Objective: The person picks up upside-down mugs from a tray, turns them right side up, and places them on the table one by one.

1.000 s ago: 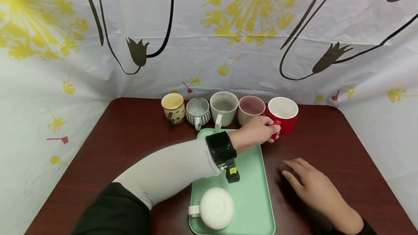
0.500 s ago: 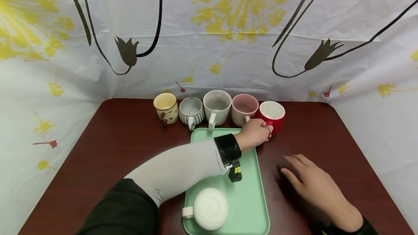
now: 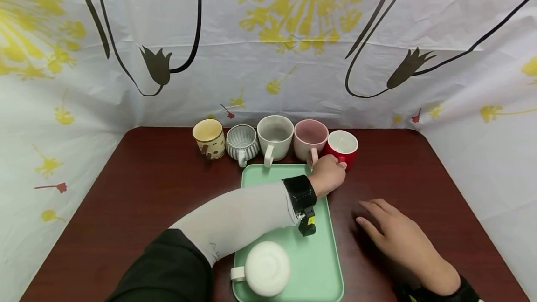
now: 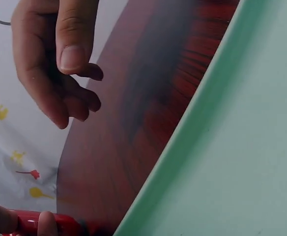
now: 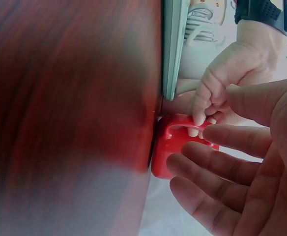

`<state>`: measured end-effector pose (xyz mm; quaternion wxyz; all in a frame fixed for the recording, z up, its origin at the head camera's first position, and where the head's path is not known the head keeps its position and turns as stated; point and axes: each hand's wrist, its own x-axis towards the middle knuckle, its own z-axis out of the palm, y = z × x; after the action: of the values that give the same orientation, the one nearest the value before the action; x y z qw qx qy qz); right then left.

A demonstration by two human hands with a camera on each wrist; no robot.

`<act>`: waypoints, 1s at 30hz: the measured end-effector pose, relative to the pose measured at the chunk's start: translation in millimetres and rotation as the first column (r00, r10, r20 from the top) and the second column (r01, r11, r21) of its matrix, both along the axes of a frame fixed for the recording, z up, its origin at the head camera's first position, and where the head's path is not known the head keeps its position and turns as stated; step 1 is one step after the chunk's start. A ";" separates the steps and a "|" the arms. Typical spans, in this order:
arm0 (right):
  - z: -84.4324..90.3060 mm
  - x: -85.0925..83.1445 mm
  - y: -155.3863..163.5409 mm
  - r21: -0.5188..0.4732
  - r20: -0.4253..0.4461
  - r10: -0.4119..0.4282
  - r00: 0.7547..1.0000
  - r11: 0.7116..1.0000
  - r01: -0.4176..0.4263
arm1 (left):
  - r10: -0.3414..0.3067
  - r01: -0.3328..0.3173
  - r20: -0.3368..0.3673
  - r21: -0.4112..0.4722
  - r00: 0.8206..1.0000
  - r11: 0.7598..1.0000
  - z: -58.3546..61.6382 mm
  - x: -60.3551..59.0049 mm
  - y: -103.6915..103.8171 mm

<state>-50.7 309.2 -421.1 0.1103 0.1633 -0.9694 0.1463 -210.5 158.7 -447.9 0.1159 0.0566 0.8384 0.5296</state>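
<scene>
In the head view my left hand (image 3: 328, 175) reaches across and pinches the handle of a red mug (image 5: 165, 155) with a white inside. That mug stands upright at the right end of a back row, close against a pink mug (image 3: 309, 136). The right wrist view shows the left fingers curled at the red handle. My right hand (image 3: 400, 239) is held over the table at the right, its fingers relaxed and holding nothing. A white mug (image 3: 268, 267) lies upside down on a green tray (image 3: 333, 255), its handle pointing left.
Left of the pink mug stand a large pale mug (image 3: 274, 136), a grey striped cup (image 3: 242, 140) and a yellow spotted mug (image 3: 211, 141). Behind the row hangs a patterned curtain (image 3: 226, 73). The dark wooden table (image 3: 147, 190) extends on both sides of the tray.
My left hand has moved the red mug back and left, closer to the pink mug, and the mug looks lower. The head view has shifted slightly. The right hand stays nearly still.
</scene>
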 end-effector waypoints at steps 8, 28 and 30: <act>0.5 2.5 -1.8 0.043 0.036 -0.013 0.999 0.999 0.012 | -0.039 0.046 0.055 -0.139 0.998 0.989 52.6 20.8 -11.0; -0.1 3.3 -3.6 0.042 0.057 0.009 0.998 0.999 -0.011 | -0.199 0.202 0.035 -0.136 0.979 0.970 64.4 30.8 -37.5; -0.8 3.6 -3.1 0.042 0.060 0.011 0.998 0.999 -0.013 | -0.247 0.247 0.020 -0.184 0.969 0.951 66.3 33.7 -42.5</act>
<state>-47.1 306.1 -421.9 0.0770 0.1671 -0.9742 0.1310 -176.7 116.2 -381.6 0.1845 0.1509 0.8705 0.4305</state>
